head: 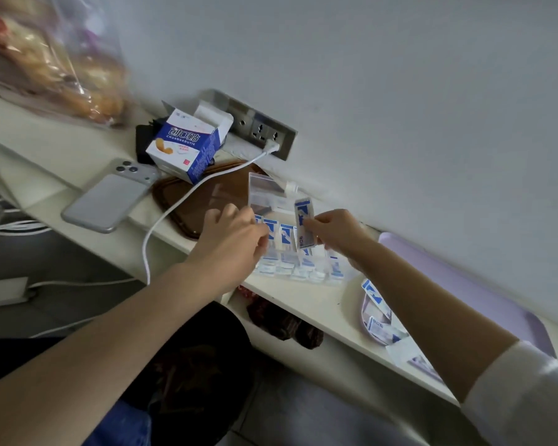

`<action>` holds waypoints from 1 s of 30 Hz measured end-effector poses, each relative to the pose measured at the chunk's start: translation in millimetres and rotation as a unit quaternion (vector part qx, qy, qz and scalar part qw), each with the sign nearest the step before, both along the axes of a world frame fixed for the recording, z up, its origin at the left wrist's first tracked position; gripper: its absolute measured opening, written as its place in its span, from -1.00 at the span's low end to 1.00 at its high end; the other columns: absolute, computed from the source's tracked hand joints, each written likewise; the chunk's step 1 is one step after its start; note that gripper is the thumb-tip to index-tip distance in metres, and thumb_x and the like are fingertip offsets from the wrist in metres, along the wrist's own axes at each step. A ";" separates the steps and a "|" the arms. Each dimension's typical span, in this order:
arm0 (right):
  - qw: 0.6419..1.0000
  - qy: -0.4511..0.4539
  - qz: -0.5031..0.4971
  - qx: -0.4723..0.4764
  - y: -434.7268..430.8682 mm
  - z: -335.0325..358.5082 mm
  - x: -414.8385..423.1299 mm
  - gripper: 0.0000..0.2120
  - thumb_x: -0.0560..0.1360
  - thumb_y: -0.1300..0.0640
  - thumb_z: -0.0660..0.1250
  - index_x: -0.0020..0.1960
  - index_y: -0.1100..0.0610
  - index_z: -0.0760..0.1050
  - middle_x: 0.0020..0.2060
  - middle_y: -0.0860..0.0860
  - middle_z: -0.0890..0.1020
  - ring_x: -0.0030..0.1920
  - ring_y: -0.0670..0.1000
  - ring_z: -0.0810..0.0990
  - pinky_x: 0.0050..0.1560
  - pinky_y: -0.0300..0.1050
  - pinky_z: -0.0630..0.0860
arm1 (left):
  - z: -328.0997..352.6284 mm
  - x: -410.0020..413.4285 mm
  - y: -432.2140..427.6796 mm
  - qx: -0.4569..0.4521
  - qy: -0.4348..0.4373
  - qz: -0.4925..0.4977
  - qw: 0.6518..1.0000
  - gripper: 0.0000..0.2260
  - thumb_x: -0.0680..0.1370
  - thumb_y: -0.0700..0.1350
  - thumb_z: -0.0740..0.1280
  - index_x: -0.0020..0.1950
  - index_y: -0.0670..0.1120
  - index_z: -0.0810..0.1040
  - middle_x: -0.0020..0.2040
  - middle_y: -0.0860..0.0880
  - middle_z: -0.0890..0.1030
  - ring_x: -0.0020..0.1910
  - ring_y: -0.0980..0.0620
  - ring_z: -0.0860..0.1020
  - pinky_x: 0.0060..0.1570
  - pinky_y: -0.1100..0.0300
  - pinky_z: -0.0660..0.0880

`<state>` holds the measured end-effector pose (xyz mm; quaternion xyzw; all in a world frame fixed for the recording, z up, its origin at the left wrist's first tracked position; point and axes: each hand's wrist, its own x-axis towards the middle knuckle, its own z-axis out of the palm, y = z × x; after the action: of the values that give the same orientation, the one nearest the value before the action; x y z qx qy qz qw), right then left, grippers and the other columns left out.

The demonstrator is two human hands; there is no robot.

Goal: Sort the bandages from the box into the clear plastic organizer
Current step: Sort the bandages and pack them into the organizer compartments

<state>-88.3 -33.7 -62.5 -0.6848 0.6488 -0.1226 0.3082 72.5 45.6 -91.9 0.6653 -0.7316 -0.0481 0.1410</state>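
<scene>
Our right hand (339,235) pinches one bandage (304,225) upright just above the clear plastic organizer (316,278), whose compartments already hold others. Our left hand (236,243) curls round the organizer's left edge, steadying it. The box (187,143) stands open well behind. If we release the strip tilted, we judge it may straddle a divider or keep the raised lid (264,191) from closing.
</scene>
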 end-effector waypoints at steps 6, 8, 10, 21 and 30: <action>0.995 0.044 -0.021 0.089 -14.9 -13.3 17.9 -0.83 0.50 0.19 0.26 -0.14 0.28 0.55 -0.46 0.05 0.49 -0.48 -0.07 0.40 -0.43 -0.30 0.38 | 0.6 0.9 -1.6 -0.013 0.013 0.000 1.000 -0.86 0.59 -0.02 0.19 0.06 0.07 0.52 0.15 0.04 0.42 0.19 0.00 0.32 0.22 0.07 0.22; 0.992 0.061 -0.026 0.107 -17.9 -16.5 19.4 -0.80 0.51 0.18 0.26 0.02 0.30 0.55 -0.41 0.04 0.52 -0.47 -0.08 0.44 -0.48 -0.32 0.39 | 1.2 0.7 -1.2 -0.017 0.013 -0.001 1.000 -0.84 0.60 -0.01 0.18 0.09 0.06 0.52 0.15 0.03 0.43 0.19 0.00 0.32 0.23 0.07 0.23; 0.991 0.077 -0.021 0.111 -19.7 -19.5 21.2 -0.75 0.54 0.16 0.25 0.11 0.30 0.52 -0.30 0.05 0.56 -0.43 -0.08 0.46 -0.54 -0.34 0.37 | 2.2 1.0 -1.5 -0.016 0.016 -0.001 1.000 -0.83 0.60 -0.01 0.17 0.12 0.05 0.52 0.16 0.02 0.43 0.19 0.00 0.32 0.24 0.07 0.23; 0.984 0.168 0.044 0.039 -26.2 -28.5 26.6 -0.69 0.53 0.04 0.29 0.11 0.28 0.53 -0.09 0.08 0.60 -0.39 -0.07 0.44 -0.43 -0.31 0.36 | 2.8 2.5 -4.4 0.005 0.033 -0.005 0.999 -0.79 0.61 -0.01 0.19 0.21 0.03 0.49 0.21 0.00 0.41 0.22 0.00 0.31 0.25 0.09 0.22; 0.975 0.204 0.076 -0.035 -16.6 -27.9 25.2 -0.71 0.50 0.03 0.34 0.11 0.21 0.50 0.03 0.09 0.60 -0.13 0.06 0.59 -0.12 -0.13 0.57 | 3.0 1.8 -6.0 0.017 0.044 -0.009 0.999 -0.85 0.59 -0.05 0.24 0.14 0.03 0.51 0.21 -0.01 0.40 0.21 -0.01 0.31 0.23 0.08 0.23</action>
<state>-63.0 -50.3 -90.4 -0.7528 0.6398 0.0211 0.1534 74.4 39.6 -88.8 0.6583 -0.7296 -0.0913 0.1615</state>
